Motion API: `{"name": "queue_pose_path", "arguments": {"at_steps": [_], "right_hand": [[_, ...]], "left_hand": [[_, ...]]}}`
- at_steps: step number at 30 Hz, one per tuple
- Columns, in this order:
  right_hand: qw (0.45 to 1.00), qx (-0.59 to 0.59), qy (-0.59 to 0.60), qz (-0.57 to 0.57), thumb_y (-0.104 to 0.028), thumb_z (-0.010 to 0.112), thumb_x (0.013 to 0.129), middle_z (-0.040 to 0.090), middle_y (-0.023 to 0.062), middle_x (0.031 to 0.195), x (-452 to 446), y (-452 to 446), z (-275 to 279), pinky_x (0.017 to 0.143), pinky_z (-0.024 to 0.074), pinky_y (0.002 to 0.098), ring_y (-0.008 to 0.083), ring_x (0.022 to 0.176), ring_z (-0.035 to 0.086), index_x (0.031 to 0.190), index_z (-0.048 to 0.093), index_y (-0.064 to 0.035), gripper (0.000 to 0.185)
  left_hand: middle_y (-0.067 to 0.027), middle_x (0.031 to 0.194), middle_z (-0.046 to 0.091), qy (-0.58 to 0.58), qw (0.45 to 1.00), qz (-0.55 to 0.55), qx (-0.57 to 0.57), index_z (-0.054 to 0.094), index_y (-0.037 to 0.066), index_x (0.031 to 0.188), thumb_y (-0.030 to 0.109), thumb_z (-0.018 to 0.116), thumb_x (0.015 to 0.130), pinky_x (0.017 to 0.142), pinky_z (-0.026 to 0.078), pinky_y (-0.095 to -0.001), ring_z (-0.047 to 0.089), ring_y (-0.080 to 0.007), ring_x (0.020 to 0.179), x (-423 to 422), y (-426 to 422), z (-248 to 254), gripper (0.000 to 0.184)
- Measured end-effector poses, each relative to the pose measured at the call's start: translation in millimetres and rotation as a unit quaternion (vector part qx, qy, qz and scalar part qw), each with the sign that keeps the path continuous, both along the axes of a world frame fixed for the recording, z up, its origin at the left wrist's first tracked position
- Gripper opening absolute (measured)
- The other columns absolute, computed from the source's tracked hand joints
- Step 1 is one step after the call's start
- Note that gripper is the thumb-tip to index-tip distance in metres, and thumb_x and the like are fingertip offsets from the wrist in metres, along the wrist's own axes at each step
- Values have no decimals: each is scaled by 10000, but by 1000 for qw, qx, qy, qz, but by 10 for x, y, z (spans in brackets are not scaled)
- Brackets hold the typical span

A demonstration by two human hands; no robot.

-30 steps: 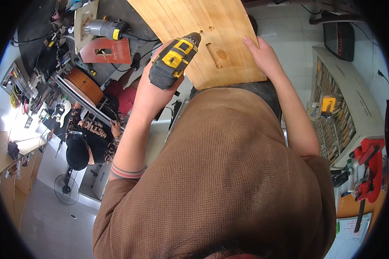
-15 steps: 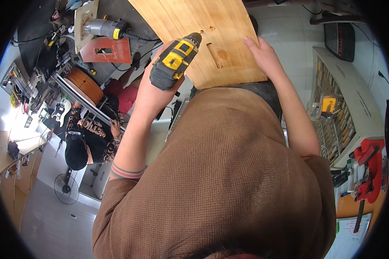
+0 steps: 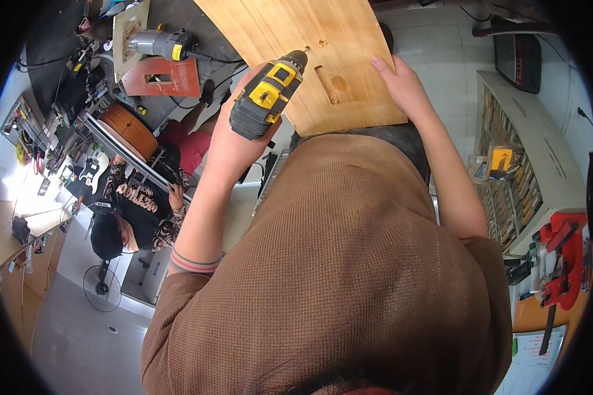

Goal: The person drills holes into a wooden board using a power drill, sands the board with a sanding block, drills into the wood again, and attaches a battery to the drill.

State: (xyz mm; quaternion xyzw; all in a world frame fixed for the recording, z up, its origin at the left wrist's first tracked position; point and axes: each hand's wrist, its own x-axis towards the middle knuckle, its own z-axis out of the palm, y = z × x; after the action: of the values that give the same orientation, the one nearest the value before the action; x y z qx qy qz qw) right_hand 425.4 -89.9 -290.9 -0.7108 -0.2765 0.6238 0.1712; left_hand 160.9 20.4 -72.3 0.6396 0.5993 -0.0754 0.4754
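My left hand [image 3: 225,148] is wrapped round a yellow and black cordless drill [image 3: 265,99], whose body hides most of the fingers. The drill's chuck points up and right, its tip at a small hole in a light wooden board [image 3: 277,29]; I cannot tell how deep the bit is. A long slot and a second small rough hole show in the board. My right hand [image 3: 405,85] grips the board's right edge, thumb on top and fingers hidden underneath. The board's near end rests against the brown shirt [image 3: 349,217] at my lap.
To the left, a grey corded router [image 3: 161,44] lies by a red wooden template [image 3: 161,78] on a dark bench. Beyond sits another person [image 3: 138,210] in a black cap. A fan [image 3: 102,288] stands behind them. On the right are a shelf [image 3: 527,145] and a red clamp-like tool [image 3: 566,257].
The drill has tilted very slightly in my left hand. My right hand and the board hold still. The other person's head has shifted a little to the left.
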Motion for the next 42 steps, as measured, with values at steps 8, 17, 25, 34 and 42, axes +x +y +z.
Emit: {"name": "queue_pose_path", "arguments": {"at_steps": [8,17,25,34,42], "right_hand": [[1000,5,4,-4,-696,596,1080,789,255,1280,-4,-21,-41,1053,565,455,399,1219,756,1358,702,11,767],[1000,-8,21,-13,-694,595,1079,786,253,1294,-20,-42,-89,1063,563,453,398,1227,752,1382,694,8,771],[1000,-7,6,5,-697,587,1080,775,262,1339,-3,-28,-82,1084,560,454,401,1275,742,1420,681,9,790],[1000,-3,14,-5,-699,590,1081,784,259,1313,-4,-25,-67,1068,565,451,405,1243,751,1394,693,4,776],[1000,3,-6,1,-702,593,1077,781,268,1313,-8,-16,-47,1069,564,451,407,1240,751,1397,686,16,791]], "left_hand": [[-169,1461,709,-6,1000,5,-1,594,39,1535,-55,759,891,1156,527,-371,709,-360,1335,1,-6,-5,671],[-172,1448,715,2,1000,4,-2,590,43,1539,-43,765,905,1148,531,-373,713,-366,1325,6,2,2,663],[-173,1436,721,3,1000,5,-2,590,50,1541,-40,768,904,1142,536,-375,719,-362,1317,1,5,-3,667],[-178,1421,734,-2,1000,0,-2,577,70,1558,-23,777,913,1134,544,-381,725,-367,1320,-18,4,-11,682],[-177,1416,736,3,1000,4,-8,574,78,1563,-16,779,926,1125,550,-386,726,-367,1319,-6,17,10,676]]}}
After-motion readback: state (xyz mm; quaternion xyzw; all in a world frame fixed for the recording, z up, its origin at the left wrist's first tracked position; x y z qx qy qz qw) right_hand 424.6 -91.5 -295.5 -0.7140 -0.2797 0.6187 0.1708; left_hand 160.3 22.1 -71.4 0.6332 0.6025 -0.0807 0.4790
